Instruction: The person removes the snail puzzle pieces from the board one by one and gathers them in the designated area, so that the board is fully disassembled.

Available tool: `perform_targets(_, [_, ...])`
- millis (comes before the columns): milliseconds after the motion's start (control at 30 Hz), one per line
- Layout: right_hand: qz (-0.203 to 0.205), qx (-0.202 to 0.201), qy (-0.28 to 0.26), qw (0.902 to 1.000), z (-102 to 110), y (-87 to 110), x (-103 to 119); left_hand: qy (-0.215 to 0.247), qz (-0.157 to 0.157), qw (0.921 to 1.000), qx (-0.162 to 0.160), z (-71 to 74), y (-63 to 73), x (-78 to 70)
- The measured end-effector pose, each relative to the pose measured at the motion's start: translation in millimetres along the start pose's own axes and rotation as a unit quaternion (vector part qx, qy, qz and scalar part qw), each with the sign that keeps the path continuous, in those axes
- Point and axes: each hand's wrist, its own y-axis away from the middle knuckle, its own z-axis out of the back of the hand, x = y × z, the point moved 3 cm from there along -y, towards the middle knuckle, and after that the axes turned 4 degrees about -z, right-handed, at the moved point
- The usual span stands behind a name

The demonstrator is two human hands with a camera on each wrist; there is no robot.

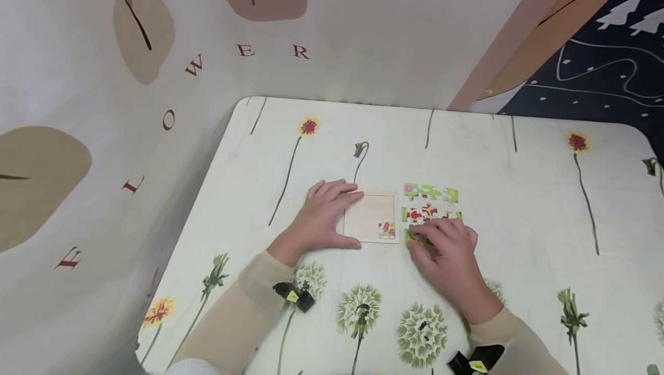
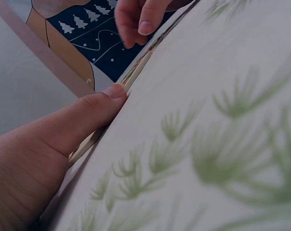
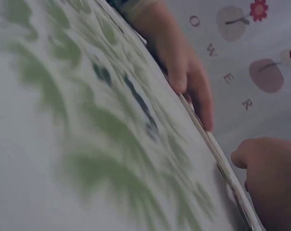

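A square wooden puzzle board (image 1: 369, 216) lies on the table, with one printed piece (image 1: 387, 229) in its lower right corner. My left hand (image 1: 325, 213) holds the board at its left side, fingers at the far edge and thumb along the near edge. In the left wrist view that thumb (image 2: 95, 108) lies against the board's edge. Right of the board, several loose puzzle pieces (image 1: 429, 192) in green and red lie in rows. Over the nearest row, my right hand (image 1: 448, 254) has loosely bent fingers, and nothing shows between them in the left wrist view. It hides part of that row.
The tabletop (image 1: 519, 208) has a white cover printed with flowers and dandelions. A pale curtain (image 1: 363, 64) with lettering hangs at the far and left sides, and a dark blue patterned cloth (image 1: 596, 69) is at the far right.
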Motion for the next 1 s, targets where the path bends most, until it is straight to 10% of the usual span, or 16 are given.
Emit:
perform_targets(667, [-0.033,0.073,0.134,0.9877,-38,-15.4,34,-0.012,-0.001,0.9999,0.002,-0.3,-1.3,0.5])
perform_targets(1000, [-0.06,0.048,0.104,0.9916,-37,-15.0,32,-0.012,0.0,0.9999,0.001,-1.0,-1.4,0.4])
